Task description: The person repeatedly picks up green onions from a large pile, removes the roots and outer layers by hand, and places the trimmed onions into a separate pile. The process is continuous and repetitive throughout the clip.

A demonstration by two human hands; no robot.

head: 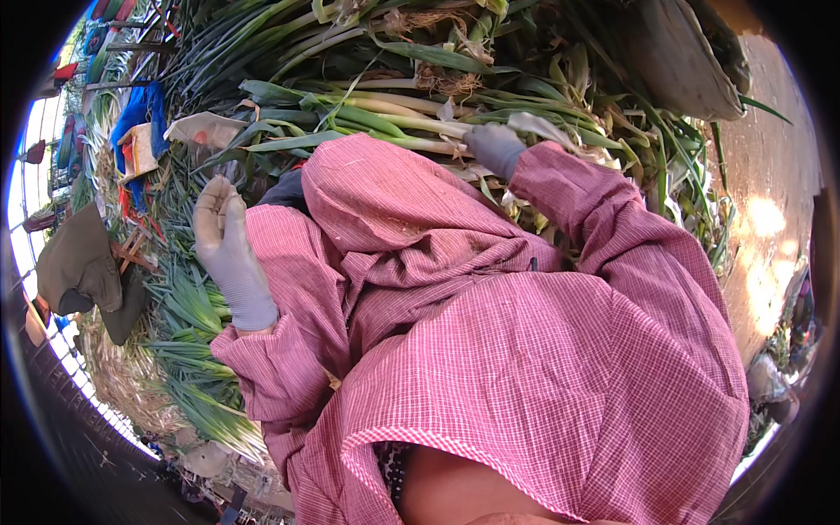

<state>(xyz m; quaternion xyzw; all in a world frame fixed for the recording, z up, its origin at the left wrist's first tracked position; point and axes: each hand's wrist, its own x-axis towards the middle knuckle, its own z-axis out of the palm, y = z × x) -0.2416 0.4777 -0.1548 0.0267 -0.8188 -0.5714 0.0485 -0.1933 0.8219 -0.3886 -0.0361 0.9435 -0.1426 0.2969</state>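
Observation:
My right hand, in a pale grey work glove, is at the white lower ends of several green onions lying across the pile beyond my knee. Its fingers are partly hidden, so a grip on the stalks cannot be made out. A blurred, pale dry leaf shows just beyond this hand. My left hand, gloved with a soiled palm and fingertips, is raised beside my other knee, slightly curled and with nothing visible in it. Roots and loose leaves lie above the stalks.
More green onions lie in bunches along my left side. A blue-strapped item and a brown cloth-like thing are further left. At the upper right a grey, sack-like thing overhangs the leaves, beside a wet-looking brown floor.

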